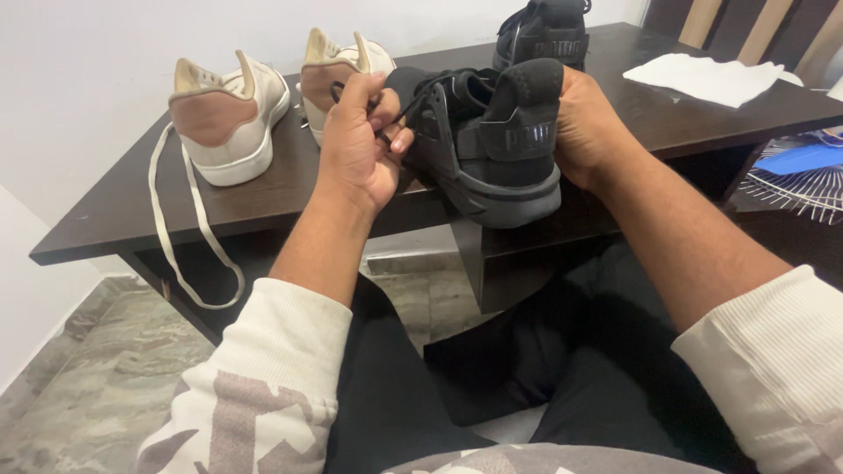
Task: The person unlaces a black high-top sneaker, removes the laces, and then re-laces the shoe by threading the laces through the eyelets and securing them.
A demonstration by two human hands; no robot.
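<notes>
head view looking down at a seated person working on a black sneaker (492,145), which sits at the front edge of the dark wooden counter (114,215), heel toward the camera. the right hand (590,127) is wrapped around the heel and outer side of the shoe, gripping it steady. the left hand (360,145) is up by the tongue, fingers pinched closed on a black lace (406,104) that runs off the eyelets. so both hands are clenched on something, neither is loose.

looks like the step in hand is working the lace on that shoe, right in the middle of it. can't tell from here whether it's being threaded in or pulled out, since the eyelets are mostly hidden behind the left hand. whatever comes next probably needs that right hand to keep the shoe from sliding off the edge while the left gets a clean grip on the lace end.

other stuff around: a pair of white sneakers (230,123) with tan heels on the left, a white lace (189,237) dangling over the counter edge, a second black sneaker (543,33) at the back, and a white cloth (707,77) off to the right.
</notes>
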